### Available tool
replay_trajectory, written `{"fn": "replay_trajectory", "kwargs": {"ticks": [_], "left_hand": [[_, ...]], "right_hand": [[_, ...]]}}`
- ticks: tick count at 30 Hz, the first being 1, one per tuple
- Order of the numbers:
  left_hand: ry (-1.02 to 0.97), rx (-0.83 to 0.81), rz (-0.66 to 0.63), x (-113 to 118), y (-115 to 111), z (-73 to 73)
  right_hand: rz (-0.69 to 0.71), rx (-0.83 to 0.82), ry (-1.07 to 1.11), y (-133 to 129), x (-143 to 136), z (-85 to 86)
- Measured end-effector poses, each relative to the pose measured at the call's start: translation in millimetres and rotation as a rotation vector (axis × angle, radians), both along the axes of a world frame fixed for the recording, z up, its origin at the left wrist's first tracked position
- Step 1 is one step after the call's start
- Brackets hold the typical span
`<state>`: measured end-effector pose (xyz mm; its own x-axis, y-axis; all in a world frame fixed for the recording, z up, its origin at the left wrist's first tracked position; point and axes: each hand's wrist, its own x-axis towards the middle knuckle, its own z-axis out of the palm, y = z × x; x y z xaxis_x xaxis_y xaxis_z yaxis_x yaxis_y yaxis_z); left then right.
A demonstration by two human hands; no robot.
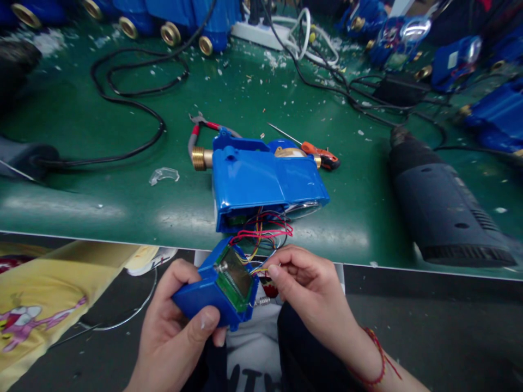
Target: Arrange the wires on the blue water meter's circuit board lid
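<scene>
My left hand [180, 321] is wrapped round a blue plastic cover [196, 299] in which a green circuit board with a display [236, 279] sits. Thumb and index finger of my right hand [302, 277] pinch a thin yellow wire [262, 270] at the board's right edge. Red, yellow, black and white wires [261, 234] run from the board into the open side of a blue meter housing [253, 177]. That housing lies at the table's front edge, with a brass threaded fitting [199, 158] on its left.
Behind the housing lie pliers [195, 130] and an orange screwdriver [312, 149]. A heat gun [445, 207] is at the right of the green table [122, 212]; a clear plastic piece [164, 175] is at left. Cables, a power strip [261, 35] and several blue meters stand farther back.
</scene>
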<state>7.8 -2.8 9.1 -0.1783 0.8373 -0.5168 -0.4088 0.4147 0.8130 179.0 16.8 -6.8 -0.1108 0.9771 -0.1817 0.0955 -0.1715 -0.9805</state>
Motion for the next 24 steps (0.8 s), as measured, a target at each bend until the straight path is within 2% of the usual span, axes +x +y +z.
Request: {"fn": "replay_trajectory", "kwargs": {"ticks": [4,10,24], "left_hand": [[-0.016,0.043,-0.039,-2.2,0.9,-3.3],[0.011,-0.005,0.038,2.7,-0.6,2.1],[0.005,0.007,0.027,3.1,0.6,4.3]], "right_hand": [[0.010,0.015,-0.028,0.3,2.4,1.7],[0.034,0.029,-0.039,0.9,3.4,3.9],[0.044,-0.141,0.140,2.3,4.2,4.7]]}}
